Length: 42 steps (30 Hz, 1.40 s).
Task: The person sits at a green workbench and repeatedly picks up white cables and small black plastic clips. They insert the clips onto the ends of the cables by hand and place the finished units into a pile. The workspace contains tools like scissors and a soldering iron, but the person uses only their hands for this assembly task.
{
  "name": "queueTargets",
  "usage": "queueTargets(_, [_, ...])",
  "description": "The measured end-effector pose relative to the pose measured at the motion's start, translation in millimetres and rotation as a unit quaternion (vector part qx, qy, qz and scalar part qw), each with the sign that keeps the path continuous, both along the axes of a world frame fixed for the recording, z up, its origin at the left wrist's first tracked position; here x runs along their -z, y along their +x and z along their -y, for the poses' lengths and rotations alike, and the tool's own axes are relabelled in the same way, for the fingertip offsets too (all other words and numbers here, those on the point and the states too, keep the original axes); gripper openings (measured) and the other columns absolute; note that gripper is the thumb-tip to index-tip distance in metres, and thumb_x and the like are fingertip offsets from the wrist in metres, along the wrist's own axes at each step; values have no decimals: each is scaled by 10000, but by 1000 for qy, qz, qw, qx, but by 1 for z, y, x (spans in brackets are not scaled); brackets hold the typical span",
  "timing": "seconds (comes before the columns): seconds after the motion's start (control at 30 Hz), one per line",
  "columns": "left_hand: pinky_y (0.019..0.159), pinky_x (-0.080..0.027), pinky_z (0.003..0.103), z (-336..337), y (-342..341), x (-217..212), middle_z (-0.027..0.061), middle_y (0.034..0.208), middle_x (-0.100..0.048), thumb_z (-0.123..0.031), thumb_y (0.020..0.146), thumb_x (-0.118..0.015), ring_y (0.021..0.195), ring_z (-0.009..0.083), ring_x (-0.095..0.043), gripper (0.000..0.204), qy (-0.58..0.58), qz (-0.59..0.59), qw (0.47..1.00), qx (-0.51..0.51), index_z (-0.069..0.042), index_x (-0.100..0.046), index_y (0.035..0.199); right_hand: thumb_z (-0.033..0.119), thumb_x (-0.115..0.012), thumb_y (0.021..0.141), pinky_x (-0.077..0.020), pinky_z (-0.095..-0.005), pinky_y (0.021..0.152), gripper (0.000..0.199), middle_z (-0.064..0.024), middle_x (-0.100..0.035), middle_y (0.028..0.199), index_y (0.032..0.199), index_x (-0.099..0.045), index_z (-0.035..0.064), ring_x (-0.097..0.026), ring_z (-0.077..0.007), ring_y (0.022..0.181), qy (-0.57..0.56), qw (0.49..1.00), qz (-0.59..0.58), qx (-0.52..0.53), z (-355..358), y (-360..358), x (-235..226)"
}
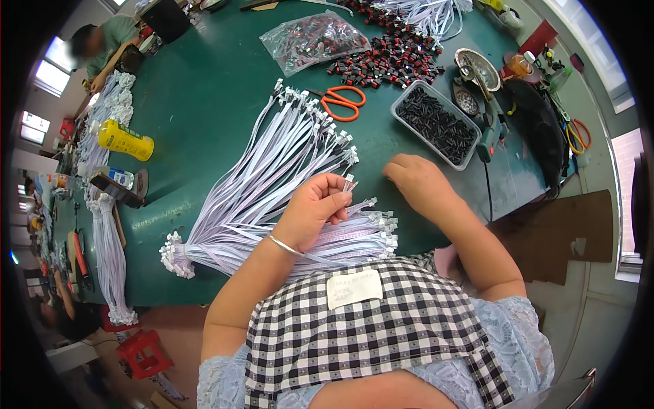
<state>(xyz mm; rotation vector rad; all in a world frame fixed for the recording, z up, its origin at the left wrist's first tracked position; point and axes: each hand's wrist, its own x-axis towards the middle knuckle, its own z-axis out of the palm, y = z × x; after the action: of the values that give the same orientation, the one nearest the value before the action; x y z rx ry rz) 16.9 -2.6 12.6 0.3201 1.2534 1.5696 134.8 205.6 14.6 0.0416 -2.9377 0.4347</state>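
Note:
My left hand (315, 206) is closed in a pinch on a thin white cable, just below its small white connector (349, 178). Under and around that hand fans out a large bundle of flat white cables (235, 178), gathered at the left end by a cluster of white connectors (178, 255). My right hand (417, 180) is low over the table, to the right of the cable end. Its fingers are curled together, and whatever they hold is hidden. Just beyond it stands a clear plastic tub (398, 117) full of short black tubes (439, 123).
Orange-handled scissors (343, 103) lie beyond the cables. Further back are a plastic bag (313, 42) and a pile of black-and-red parts (392, 61). A green tool (488, 133) with a cord lies right. A yellow bottle (126, 140) stands left; a person (112, 44) sits far left.

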Motion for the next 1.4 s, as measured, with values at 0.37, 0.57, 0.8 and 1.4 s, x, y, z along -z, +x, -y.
queueTargets(0.37, [539,-422,171,2,-5,4,6,790,-582,-114,880,-604,606,62,-554,75,28,85,996,2,-78,-546,911,-1,-629,821,-498,-250,702,150,-57,-629,866,971,-617,-2,-613,-138,757,-583,802,29,127,23,-6,-14])
queueTargets(0.57, [543,-425,173,3,-7,6,8,798,-583,-123,879,-608,608,62,-554,85,17,96,995,15,-80,-550,923,33,-622,843,-485,-219,677,132,-45,-628,839,967,-631,-13,-594,-89,746,-656,740,29,146,41,-13,-1])
queueTargets(0.8, [545,-426,176,3,-6,5,7,793,-584,-126,880,-609,607,59,-547,83,21,97,995,16,-76,-556,919,44,-614,849,-494,-227,677,150,-45,-634,853,987,-641,-9,-605,-96,765,-598,788,25,148,40,-13,-2])
queueTargets(1.4, [535,-419,175,1,-6,5,6,770,-576,-120,886,-603,597,61,-536,78,31,93,995,27,-74,-549,920,-13,-591,850,-502,-214,704,104,-33,-606,900,944,-635,-23,-610,-95,789,-574,810,29,115,44,-17,-14])
